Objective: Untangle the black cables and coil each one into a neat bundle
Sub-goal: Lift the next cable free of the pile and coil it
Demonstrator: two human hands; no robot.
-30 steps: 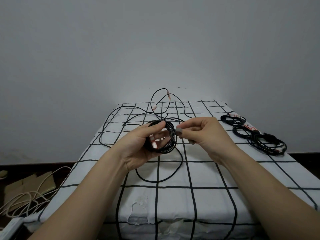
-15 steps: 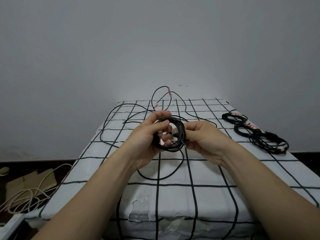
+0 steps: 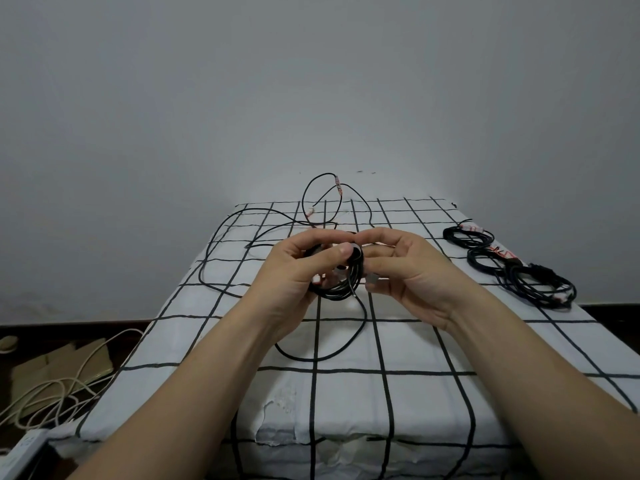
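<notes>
left hand (image 3: 294, 271) grips the half-wound coil (image 3: 341, 293) above the checked sheet (image 3: 381, 393), thumb across its top. right hand (image 3: 412, 275) curls at the coil's right edge, beside the grey plug (image 3: 372, 279); cannot tell if it pinches it. loose tail (image 3: 346, 353) loops onto the sheet. cable looks light, limp and springy. best to pinch near the plug and clamp the coil across all turns.
</notes>
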